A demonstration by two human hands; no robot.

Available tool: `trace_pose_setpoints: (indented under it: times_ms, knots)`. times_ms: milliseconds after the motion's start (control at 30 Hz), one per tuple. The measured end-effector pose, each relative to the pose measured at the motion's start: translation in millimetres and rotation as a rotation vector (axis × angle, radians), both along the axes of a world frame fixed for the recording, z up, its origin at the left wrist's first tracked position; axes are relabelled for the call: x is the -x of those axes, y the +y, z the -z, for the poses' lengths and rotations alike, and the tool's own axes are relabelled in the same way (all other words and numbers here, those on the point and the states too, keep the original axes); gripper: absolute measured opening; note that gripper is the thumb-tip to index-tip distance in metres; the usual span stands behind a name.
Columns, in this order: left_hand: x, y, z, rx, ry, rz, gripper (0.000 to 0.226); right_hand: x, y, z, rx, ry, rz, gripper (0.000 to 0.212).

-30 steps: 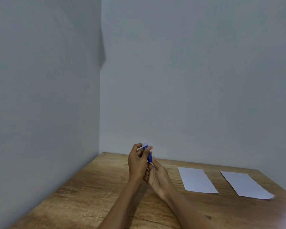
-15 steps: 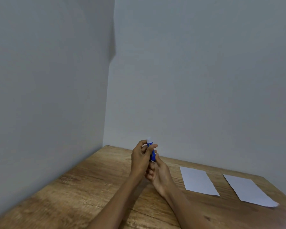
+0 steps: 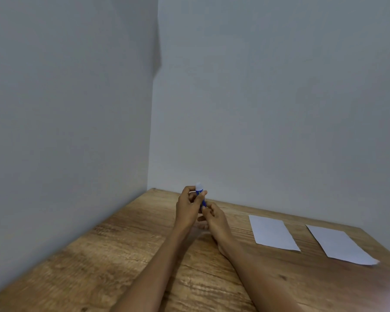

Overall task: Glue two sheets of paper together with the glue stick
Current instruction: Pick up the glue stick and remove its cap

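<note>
While both hands meet above the wooden surface (image 3: 126,255), the left hand (image 3: 188,209) grips the blue glue stick with its white cap (image 3: 200,192) upright and the right hand (image 3: 214,218) pinches its base. Two white paper sheets (image 3: 272,235) lie apart at right.

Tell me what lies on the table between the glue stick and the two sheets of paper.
Nothing visible. Both hands, left and right, hold the glue stick above the table. Only bare wood shows between it and the nearer sheet; the farther sheet lies apart, beside that one.
</note>
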State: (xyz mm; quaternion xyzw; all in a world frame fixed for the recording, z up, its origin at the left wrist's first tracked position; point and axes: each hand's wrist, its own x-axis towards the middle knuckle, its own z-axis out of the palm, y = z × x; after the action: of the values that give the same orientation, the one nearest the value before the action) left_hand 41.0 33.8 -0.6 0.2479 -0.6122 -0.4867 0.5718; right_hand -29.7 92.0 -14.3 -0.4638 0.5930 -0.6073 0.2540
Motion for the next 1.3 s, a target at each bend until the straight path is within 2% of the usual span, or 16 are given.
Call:
trace_pose_setpoints:
  times_ms: [100,267,433,633,767,900,1067,1300]
  knots:
    - [-12.0,-5.8,2.2,-0.001,-0.051,-0.006,0.014,3.6,0.2,1.7,-0.022,0.082,-0.030,0.027]
    - [-21.9,-5.5,2.7,0.071,-0.103,0.086,0.010,9.1,1.8,2.2,-0.085,0.149,-0.102,0.020]
    - [-19.0,-1.3,2.4,0.089,-0.109,0.098,0.015,16.8,2.2,-0.6,-0.086,0.264,0.028,0.012]
    - [-23.8,-2.8,8.0,0.074,-0.167,0.084,0.017,10.3,-4.5,6.8,-0.128,0.345,0.116,0.018]
    - [-29.3,-3.4,16.8,0.005,-0.209,0.103,0.022,5.5,-7.1,10.9,-0.190,0.507,0.129,0.036]
    - [-33.0,-0.6,20.2,-0.036,-0.252,0.141,0.030,3.4,-5.3,11.1,-0.251,0.624,0.108,0.009]
    - [-38.9,0.2,22.8,-0.038,-0.299,0.123,0.050,2.0,-4.7,11.5,-0.238,0.624,0.090,0.018]
    - [-39.2,-1.0,24.9,-0.032,-0.347,0.088,0.050,2.0,-2.2,11.6,-0.244,0.602,0.050,0.020]
